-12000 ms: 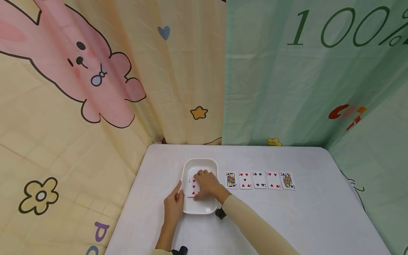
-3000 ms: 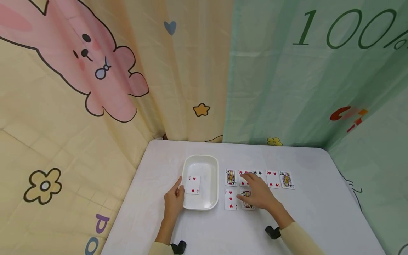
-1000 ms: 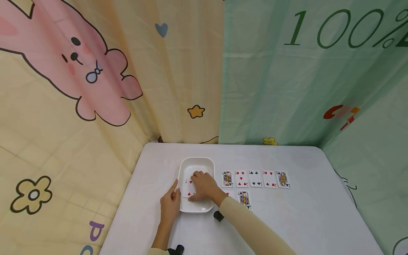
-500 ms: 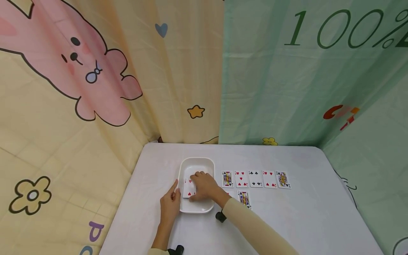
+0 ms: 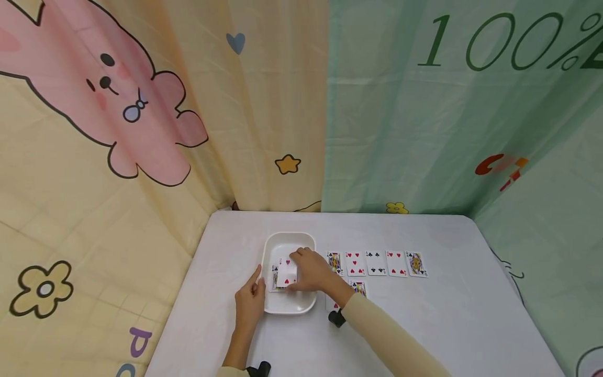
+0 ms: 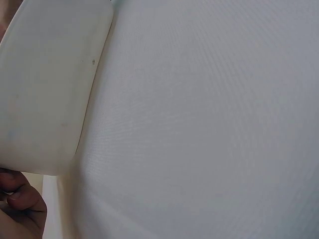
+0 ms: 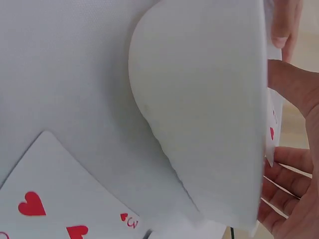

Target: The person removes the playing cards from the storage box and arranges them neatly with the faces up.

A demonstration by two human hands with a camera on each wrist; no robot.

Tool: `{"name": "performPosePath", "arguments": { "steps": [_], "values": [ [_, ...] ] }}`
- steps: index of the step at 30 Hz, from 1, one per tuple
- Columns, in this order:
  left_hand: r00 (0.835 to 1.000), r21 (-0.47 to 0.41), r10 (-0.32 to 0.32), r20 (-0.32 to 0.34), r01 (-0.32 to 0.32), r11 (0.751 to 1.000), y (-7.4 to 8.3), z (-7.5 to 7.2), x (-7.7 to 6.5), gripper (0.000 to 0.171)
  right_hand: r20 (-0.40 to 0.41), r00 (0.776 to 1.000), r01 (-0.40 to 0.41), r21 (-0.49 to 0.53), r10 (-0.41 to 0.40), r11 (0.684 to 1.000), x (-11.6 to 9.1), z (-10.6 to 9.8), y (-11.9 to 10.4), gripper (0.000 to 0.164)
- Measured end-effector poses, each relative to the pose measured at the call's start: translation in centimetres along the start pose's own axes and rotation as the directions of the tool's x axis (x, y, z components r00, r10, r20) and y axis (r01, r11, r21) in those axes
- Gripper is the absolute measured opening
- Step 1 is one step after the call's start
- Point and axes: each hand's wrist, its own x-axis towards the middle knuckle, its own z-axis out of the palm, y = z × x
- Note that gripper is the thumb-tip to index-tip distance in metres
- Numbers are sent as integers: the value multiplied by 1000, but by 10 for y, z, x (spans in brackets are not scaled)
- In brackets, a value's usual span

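On the table stands a white tray point(image 5: 289, 309), whose left rim my left hand point(image 5: 249, 299) grips between thumb and fingers. My right hand point(image 5: 312, 269) is over the tray and pinches a two-pip hearts playing card point(image 5: 286, 272), thumb at its near edge and fingers at its far edge. Beneath that card, a face card point(image 5: 275, 285) partly shows in the tray. In the right wrist view, the pinched card's edge appears between thumb and fingers point(image 7: 291, 164), just beyond the tray wall. The left wrist view shows curled fingers point(image 6: 22, 199) at the tray's corner.
Right of the tray, a row of several face-up cards point(image 5: 376, 263) lies on the white tablecloth point(image 5: 447, 314). Below it are a three of hearts point(image 7: 65, 194) and a face card point(image 5: 359, 287), partly covered by my right forearm point(image 5: 386, 330). Curtains point(image 5: 400, 131) hang behind the table.
Since twelve seconds ago, two cards have appeared in a second row. My right hand moved from there to the tray and has shifted the hearts card rightward, uncovering a face card. My left hand stays.
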Motion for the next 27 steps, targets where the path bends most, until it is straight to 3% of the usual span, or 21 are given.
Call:
{"name": "performPosePath", "arguments": {
  "steps": [8, 14, 27],
  "values": [
    [1000, -6, -22, 22, 23, 1000, 1, -1, 0, 42, -67, 996, -45, 102, 52, 994, -25, -23, 18, 91],
    [1000, -11, -12, 6, 12, 1000, 1, -1, 0, 42, -129, 988, -72, 92, 84, 993, -50, -36, 39, 90],
    [999, -29, -20, 25, 20, 999, 2, -2, 0, 42, -144, 968, -202, 31, 204, 979, -122, -28, 99, 87]
  ]
}}
